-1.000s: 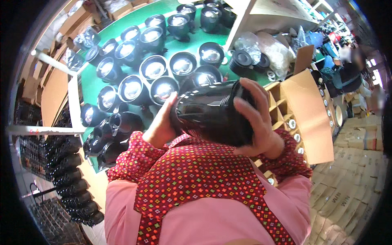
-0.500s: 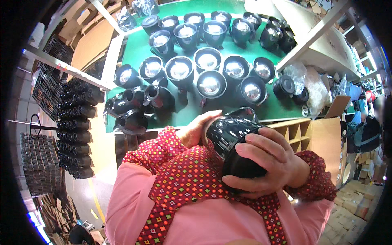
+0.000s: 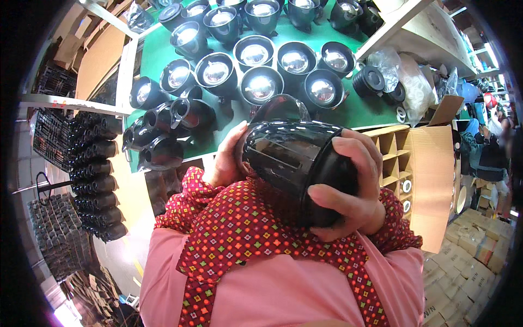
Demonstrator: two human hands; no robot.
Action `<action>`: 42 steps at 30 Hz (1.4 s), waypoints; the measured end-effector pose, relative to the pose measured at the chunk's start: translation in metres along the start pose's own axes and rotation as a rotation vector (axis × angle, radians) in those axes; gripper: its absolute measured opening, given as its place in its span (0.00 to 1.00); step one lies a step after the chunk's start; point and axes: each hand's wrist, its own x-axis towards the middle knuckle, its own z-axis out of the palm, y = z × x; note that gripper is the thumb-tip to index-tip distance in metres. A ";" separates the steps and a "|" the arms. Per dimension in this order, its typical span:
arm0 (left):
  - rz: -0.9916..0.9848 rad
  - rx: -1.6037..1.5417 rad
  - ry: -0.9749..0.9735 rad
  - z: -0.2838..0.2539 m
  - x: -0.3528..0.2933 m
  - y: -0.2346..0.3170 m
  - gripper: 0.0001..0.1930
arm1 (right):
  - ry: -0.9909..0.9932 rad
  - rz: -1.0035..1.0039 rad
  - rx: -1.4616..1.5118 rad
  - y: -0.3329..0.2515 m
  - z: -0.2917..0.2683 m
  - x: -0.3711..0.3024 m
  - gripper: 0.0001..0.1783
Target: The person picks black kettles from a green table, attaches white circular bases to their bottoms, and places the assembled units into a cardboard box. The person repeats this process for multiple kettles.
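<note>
A glossy black jug lies tilted on its side in front of my chest, above the green table's near edge. My left hand is closed around its left end; part of the fingers is hidden behind it. Around the matte black right end, my right hand is wrapped with fingers bent. Just beyond the jug stand several upright black jugs with round, mirror-like silver surfaces inside. Left of them, several black spouted jug parts lie on their sides, near my left hand.
Black round lids and clear plastic bags sit at the table's right. Below them is an open cardboard box with dividers. A rack of black parts stands left, stacked cartons lower right. White posts frame the green table.
The jug has moved left and turned to lie more level, with both hands still on it. My view has shifted, so the table's things sit higher and further left.
</note>
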 end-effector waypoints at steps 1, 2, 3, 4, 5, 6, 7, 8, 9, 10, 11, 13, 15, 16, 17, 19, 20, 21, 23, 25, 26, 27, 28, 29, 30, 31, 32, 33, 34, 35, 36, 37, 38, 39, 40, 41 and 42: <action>0.056 0.054 0.009 -0.002 0.002 -0.001 0.31 | 0.020 0.028 0.010 0.002 0.001 -0.002 0.36; 0.061 -0.013 0.000 -0.004 0.005 0.000 0.28 | 0.043 0.045 0.028 0.006 0.002 -0.003 0.37; 0.002 -0.021 0.053 0.004 0.004 0.002 0.28 | 0.067 0.063 0.037 0.011 0.003 -0.007 0.37; 0.011 -0.004 0.034 0.000 0.008 0.002 0.28 | 0.087 0.071 0.054 0.019 0.006 -0.009 0.38; 0.021 0.014 0.015 -0.004 0.012 0.002 0.27 | 0.117 0.047 0.053 0.026 0.010 -0.012 0.38; -0.014 -0.012 0.068 0.000 0.015 0.003 0.27 | 0.102 0.055 0.050 0.033 0.011 -0.012 0.38; -0.049 -0.037 0.120 0.006 0.017 0.005 0.27 | 0.088 0.064 0.047 0.040 0.012 -0.011 0.37; -0.084 -0.062 0.173 0.011 0.019 0.006 0.27 | 0.074 0.072 0.049 0.048 0.014 -0.013 0.38; -0.061 -0.065 0.175 0.014 0.020 0.008 0.27 | 0.051 0.083 0.061 0.056 0.017 -0.009 0.40; -0.037 -0.068 0.176 0.017 0.020 0.009 0.27 | 0.042 0.113 0.044 0.064 0.016 -0.011 0.44; -0.013 -0.071 0.178 0.019 0.021 0.012 0.27 | 0.033 0.143 0.027 0.072 0.015 -0.014 0.49; 0.222 0.049 0.193 -0.006 0.033 0.014 0.23 | 0.067 0.393 0.235 0.067 0.023 -0.013 0.62; 0.644 0.705 0.199 -0.012 0.037 0.022 0.22 | 0.137 0.567 0.501 0.063 0.033 -0.005 0.68; 0.620 0.538 0.129 -0.011 0.035 0.025 0.23 | 0.111 0.605 0.483 0.065 0.032 -0.002 0.70; 0.591 0.369 0.067 -0.009 0.032 0.028 0.24 | 0.084 0.642 0.464 0.067 0.031 0.001 0.71; 0.552 0.353 0.052 -0.017 0.034 0.037 0.30 | 0.043 0.652 0.404 0.072 0.030 0.009 0.73; 0.607 0.492 0.007 -0.029 0.040 0.044 0.33 | 0.031 0.625 0.357 0.074 0.030 0.014 0.74; 0.663 0.631 -0.027 -0.042 0.044 0.053 0.36 | 0.017 0.597 0.314 0.077 0.030 0.018 0.75; 0.669 0.858 -0.043 -0.028 0.035 0.088 0.38 | -0.077 0.366 0.041 0.087 0.020 0.031 0.75; 0.680 1.394 0.040 -0.012 0.018 0.128 0.37 | -0.075 0.252 0.032 0.089 0.022 0.049 0.75; 0.751 1.509 0.036 -0.002 0.010 0.142 0.38 | -0.093 0.214 0.059 0.091 0.025 0.058 0.75; 0.689 1.594 0.037 0.007 -0.001 0.154 0.36 | -0.109 0.180 0.081 0.090 0.026 0.065 0.75; 0.581 1.513 0.016 0.022 -0.009 0.170 0.33 | -0.107 0.129 0.102 0.092 0.031 0.079 0.73; 0.481 1.427 -0.004 0.032 -0.015 0.184 0.31 | -0.142 0.086 0.078 0.092 0.035 0.092 0.72; 0.460 1.529 -0.062 0.031 -0.023 0.201 0.27 | -0.177 0.030 0.069 0.090 0.038 0.105 0.71; 0.460 1.743 -0.175 0.030 -0.027 0.219 0.24 | -0.205 -0.030 0.062 0.089 0.044 0.122 0.70; 0.416 1.848 -0.193 0.032 -0.032 0.232 0.23 | -0.234 -0.078 0.048 0.086 0.052 0.137 0.65; 0.366 1.954 -0.217 0.036 -0.035 0.242 0.22 | -0.276 -0.143 0.011 0.083 0.055 0.154 0.62; 0.381 1.963 -0.215 0.054 -0.056 0.223 0.20 | -0.289 -0.182 0.017 0.061 0.043 0.147 0.61; 0.240 1.924 -0.182 0.077 -0.075 0.209 0.18 | -0.301 -0.218 0.021 0.042 0.031 0.140 0.60; 0.216 1.967 -0.101 0.083 -0.089 0.208 0.17 | -0.296 -0.253 0.071 0.035 0.034 0.146 0.59; 0.185 2.000 -0.037 0.085 -0.095 0.208 0.17 | -0.298 -0.272 0.068 0.035 0.039 0.153 0.59; 0.367 2.013 0.033 0.069 -0.102 0.208 0.17 | -0.300 -0.287 0.062 0.035 0.044 0.160 0.59; 0.541 2.013 0.098 0.052 -0.111 0.210 0.18 | -0.308 -0.293 0.060 0.035 0.050 0.167 0.60; 0.412 2.033 0.206 0.068 -0.122 0.224 0.17 | -0.284 -0.241 0.011 0.037 0.052 0.171 0.60; 0.496 1.966 0.248 0.057 -0.123 0.234 0.13 | -0.241 -0.207 -0.120 0.035 0.049 0.176 0.60; 0.502 1.725 0.336 0.040 -0.129 0.237 0.12 | -0.210 -0.162 -0.052 0.037 0.048 0.175 0.59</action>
